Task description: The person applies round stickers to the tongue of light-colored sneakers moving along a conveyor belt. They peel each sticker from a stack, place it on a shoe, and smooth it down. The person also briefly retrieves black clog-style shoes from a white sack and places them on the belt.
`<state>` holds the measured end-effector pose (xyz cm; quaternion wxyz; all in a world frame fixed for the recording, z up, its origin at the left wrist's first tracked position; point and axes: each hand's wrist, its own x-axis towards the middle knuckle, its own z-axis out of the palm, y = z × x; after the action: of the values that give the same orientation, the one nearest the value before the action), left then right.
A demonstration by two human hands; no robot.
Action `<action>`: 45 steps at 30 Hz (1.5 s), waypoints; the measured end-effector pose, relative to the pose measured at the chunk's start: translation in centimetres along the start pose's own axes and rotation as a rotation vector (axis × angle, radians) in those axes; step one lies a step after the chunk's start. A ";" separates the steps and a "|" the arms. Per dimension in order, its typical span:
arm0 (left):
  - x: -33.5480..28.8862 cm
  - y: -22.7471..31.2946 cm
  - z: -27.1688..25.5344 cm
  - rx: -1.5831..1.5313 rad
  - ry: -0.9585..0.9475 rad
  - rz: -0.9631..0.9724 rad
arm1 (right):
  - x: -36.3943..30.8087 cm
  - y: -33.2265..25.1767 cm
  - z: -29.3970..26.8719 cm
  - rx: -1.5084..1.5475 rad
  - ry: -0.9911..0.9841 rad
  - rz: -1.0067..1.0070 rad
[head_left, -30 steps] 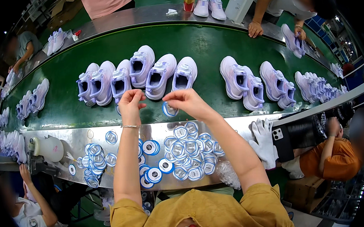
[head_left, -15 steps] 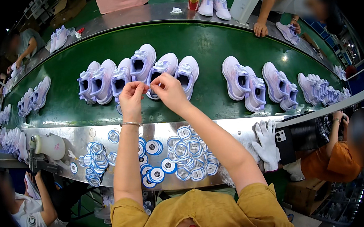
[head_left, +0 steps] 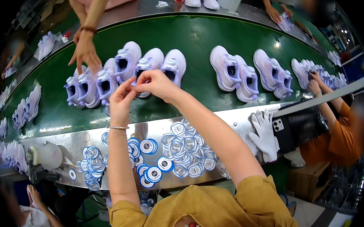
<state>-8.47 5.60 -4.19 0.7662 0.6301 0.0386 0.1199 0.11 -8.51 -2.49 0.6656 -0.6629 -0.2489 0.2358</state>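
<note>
- Working at a small white-and-lilac sneaker (head_left: 147,69) on the green belt (head_left: 193,32), both hands now sit further up the belt, toward twelve o'clock, than a second ago, when they hovered near the belt's near edge; I judge they have moved from picking a tag to fixing it on the shoe.
- Left hand (head_left: 121,103): fingers pinched narrow on something small at the shoe's heel; what exactly, I cannot tell. A thin metal bangle circles the wrist.
- Right hand (head_left: 158,83): fingertips pinched close too, meeting the left hand's at the same spot.
- New since a second ago: another person's hand (head_left: 85,52) reaches down at eleven o'clock toward the row of sneakers.
- Round blue-and-white tags (head_left: 180,149), flat and glossy, lie heaped at six o'clock on the shiny steel ledge (head_left: 233,118).
- White fabric gloves (head_left: 263,131) lie limp at four o'clock.
- Sneakers: soft, rounded, padded, with strap closures.
</note>
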 end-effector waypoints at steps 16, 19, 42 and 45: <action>-0.5 -1.7 -1.2 0.444 0.065 0.188 | -3.9 -4.3 -5.8 -0.060 0.134 -0.224; -1.4 -2.4 -1.9 0.641 0.231 0.262 | -13.1 -10.3 -11.7 -0.307 0.336 -0.095; -23.5 -4.2 28.4 0.992 -0.405 0.585 | -31.6 1.4 -16.1 -0.830 0.491 0.108; -23.6 -4.8 29.0 1.054 -0.443 0.574 | -31.9 2.1 -16.7 -0.774 0.460 0.133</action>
<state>-24.56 -28.46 -5.12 0.2806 0.9175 -0.2374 0.1522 -13.47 -41.79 -5.09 0.3902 -0.9126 -0.1213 0.0144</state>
